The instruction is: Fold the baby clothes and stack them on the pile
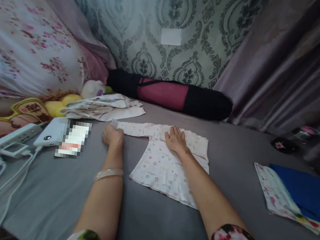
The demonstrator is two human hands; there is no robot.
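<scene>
A small white shirt (160, 168) with a fine coloured print lies spread on the grey sheet (144, 229). Its left sleeve stretches out sideways, and my left hand (112, 134) is closed on the cuff at that end. On the right, the other sleeve appears folded across the upper body of the shirt. My right hand (176, 139) rests flat on the shirt near the neck, fingers spread. A pale bangle (109, 173) circles my left wrist.
Folded light clothes (105, 108) lie at back left, near plush toys (93, 88). A power strip (4, 146), a power bank (52, 132) and cables sit left. A black-and-pink roll bag (163, 94) lines the wall. Blue folded cloth (304, 192) lies right.
</scene>
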